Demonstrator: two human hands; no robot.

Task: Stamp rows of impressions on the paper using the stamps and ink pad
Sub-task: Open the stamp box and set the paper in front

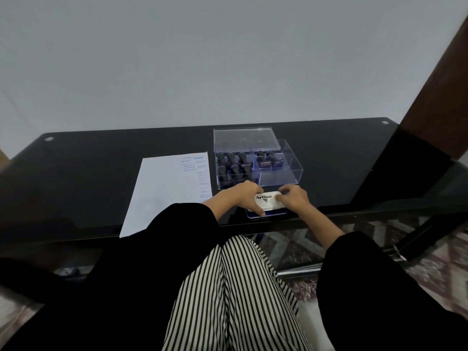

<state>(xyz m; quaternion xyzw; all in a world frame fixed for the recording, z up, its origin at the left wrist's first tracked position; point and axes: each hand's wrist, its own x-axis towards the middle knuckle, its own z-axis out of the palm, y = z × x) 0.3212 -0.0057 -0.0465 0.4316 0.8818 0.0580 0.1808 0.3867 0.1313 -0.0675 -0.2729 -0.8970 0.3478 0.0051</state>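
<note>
- The ink pad (pixel 266 204) sits at the near edge of the black glass worktop (pixel 101 173), a white lid printed "Artline" over a blue base.
- The left hand (pixel 245 196) covers the pad's left end, fingers curled over the lid's far left corner and the thumb lying along the lid's near left side; its grip is closed on the lid.
- The right hand (pixel 293 199) holds the pad's right end, thumb pressed on the lid top beside the logo and the fingers bent around the far right edge; this grip also pinches the lid.
- Whether the lid is lifted off the base or fully seated cannot be told.
- The sheet of paper (pixel 164 188) lies flat to the left of the pad, its near corner at the worktop's front edge. Blue impressions run down its right side: "FRAGILE" at the top, "AIR MAIL" lower down, others too faint to read.
- A clear plastic box (pixel 283 171) stands just beyond the pad, touching neither hand. Its transparent lid (pixel 244 140) rests on the box's far left part, leaving the rest uncovered.
- Dark-handled stamps (pixel 234 168) stand upright in the box: six in the left compartment, two in the far right one. The near right compartment holds none.
- Black sleeves cover both forearms, and striped trousers show below the worktop.
</note>
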